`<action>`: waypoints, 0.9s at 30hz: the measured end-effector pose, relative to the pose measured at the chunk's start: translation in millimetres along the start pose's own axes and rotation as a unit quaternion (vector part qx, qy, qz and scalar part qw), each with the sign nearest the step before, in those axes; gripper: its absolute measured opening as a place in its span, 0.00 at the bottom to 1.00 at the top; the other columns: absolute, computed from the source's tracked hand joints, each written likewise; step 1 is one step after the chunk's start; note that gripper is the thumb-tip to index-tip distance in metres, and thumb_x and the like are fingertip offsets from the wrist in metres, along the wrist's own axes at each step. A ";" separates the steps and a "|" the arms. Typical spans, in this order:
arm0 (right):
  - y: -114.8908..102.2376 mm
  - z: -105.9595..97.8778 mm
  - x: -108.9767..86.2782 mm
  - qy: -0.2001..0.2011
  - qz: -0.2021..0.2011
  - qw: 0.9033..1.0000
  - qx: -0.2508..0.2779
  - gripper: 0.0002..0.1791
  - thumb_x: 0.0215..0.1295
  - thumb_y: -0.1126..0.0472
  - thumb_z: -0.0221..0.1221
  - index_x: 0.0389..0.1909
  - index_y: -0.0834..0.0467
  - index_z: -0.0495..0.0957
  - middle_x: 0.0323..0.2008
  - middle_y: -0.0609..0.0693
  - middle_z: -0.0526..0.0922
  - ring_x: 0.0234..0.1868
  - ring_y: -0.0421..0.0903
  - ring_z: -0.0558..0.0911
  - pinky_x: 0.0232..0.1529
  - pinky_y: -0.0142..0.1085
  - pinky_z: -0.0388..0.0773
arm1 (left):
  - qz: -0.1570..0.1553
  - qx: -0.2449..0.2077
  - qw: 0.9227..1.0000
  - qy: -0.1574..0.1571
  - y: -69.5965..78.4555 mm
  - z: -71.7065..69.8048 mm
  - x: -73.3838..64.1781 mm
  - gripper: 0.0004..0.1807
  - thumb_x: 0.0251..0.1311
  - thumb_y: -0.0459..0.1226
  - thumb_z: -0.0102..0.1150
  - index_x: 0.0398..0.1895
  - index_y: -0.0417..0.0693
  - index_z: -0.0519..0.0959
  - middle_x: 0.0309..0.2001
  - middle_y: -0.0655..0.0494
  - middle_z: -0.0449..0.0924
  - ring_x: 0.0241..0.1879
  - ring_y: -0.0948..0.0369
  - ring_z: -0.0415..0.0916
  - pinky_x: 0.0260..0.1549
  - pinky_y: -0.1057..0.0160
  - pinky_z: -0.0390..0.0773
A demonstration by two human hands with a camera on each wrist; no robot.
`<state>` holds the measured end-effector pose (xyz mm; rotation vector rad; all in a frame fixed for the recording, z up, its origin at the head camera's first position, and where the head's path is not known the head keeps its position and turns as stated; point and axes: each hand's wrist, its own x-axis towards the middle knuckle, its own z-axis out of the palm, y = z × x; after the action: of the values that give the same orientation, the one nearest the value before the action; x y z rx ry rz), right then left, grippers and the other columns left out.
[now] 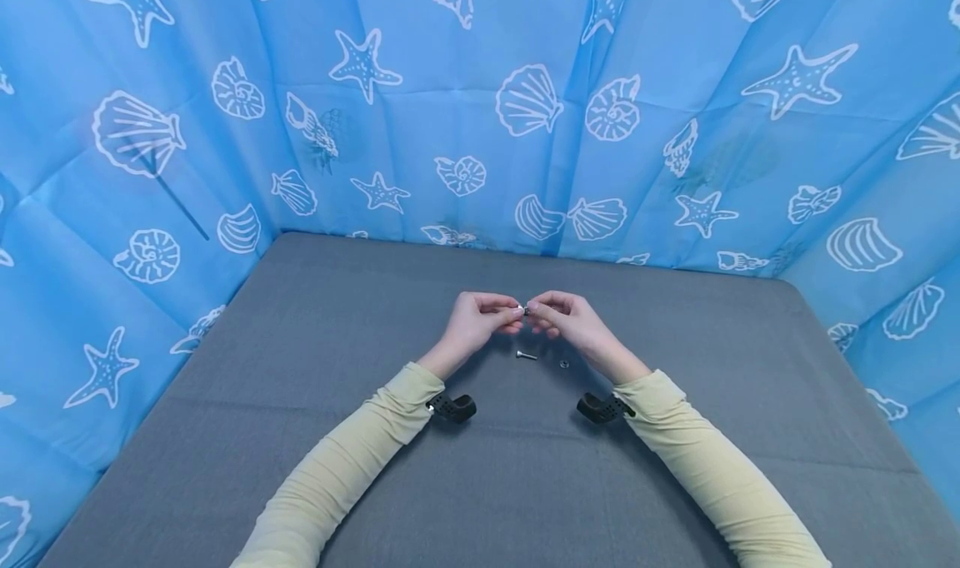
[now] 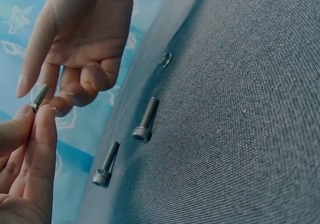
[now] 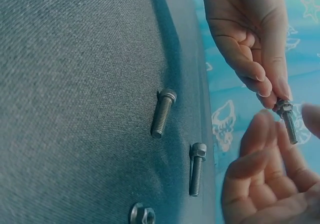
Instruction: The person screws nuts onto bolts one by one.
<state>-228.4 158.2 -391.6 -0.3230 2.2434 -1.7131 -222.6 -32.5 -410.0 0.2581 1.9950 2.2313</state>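
From here, the left hand (image 1: 480, 316) pinches the held bolt (image 3: 291, 128) near its nut (image 3: 286, 108), presumably leaving the threads free; beside it, the right hand (image 1: 576, 318) grips nothing, fingers parted. Below it, the surface (image 3: 85, 104) carries two bolts (image 3: 163, 116), one nutted, and a loose nut (image 2: 166, 60): three bolts, three nuts altogether.

Smooth, faintly glossy cloth makes the curtain (image 1: 465, 135) up top; matt woven cloth, the table cover (image 1: 300, 318) below. At right in the right wrist view, shiny metal bolt (image 3: 290, 128), thread ridged.
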 end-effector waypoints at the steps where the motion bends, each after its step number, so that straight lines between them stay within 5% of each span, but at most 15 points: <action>1: -0.1 0.1 -0.1 0.000 -0.003 1.000 0.002 0.15 0.69 0.57 0.58 0.47 0.66 0.76 0.37 0.55 0.83 0.35 0.44 0.82 0.38 0.43 0.80 | 0.001 -0.001 1.000 -0.001 -0.1 0.1 0.1 0.10 0.58 0.27 0.63 0.41 0.27 0.81 0.34 0.41 0.84 0.33 0.49 0.84 0.37 0.55 0.84; 13: 0.1 -0.6 0.3 0.001 -0.007 1.000 -0.027 0.17 0.69 0.56 0.58 0.48 0.66 0.77 0.41 0.64 0.82 0.38 0.49 0.80 0.40 0.43 0.78 | 0.004 -0.016 1.000 -0.005 1.3 1.7 -0.6 0.12 0.60 0.25 0.59 0.45 0.23 0.78 0.35 0.37 0.83 0.30 0.55 0.84 0.36 0.57 0.85; 21: -0.5 0.5 0.6 0.000 -0.001 1.000 -0.010 0.18 0.72 0.54 0.54 0.45 0.67 0.77 0.36 0.57 0.83 0.35 0.45 0.81 0.37 0.41 0.79 | 0.013 0.009 1.000 -0.002 0.3 2.1 0.4 0.09 0.60 0.27 0.60 0.42 0.27 0.80 0.34 0.40 0.84 0.30 0.55 0.84 0.37 0.53 0.84; 27: 1.4 -0.7 1.2 -0.002 -0.022 1.000 -0.004 0.15 0.68 0.59 0.58 0.49 0.65 0.75 0.39 0.57 0.83 0.39 0.48 0.82 0.43 0.49 0.78 | 0.016 -0.006 1.000 -0.006 -1.0 1.3 0.9 0.11 0.61 0.25 0.59 0.44 0.23 0.78 0.33 0.37 0.83 0.29 0.56 0.84 0.36 0.56 0.85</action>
<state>-229.8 158.8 -392.9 -0.3785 2.2571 -1.7237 -223.2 -31.0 -410.8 0.3023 1.9847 2.2554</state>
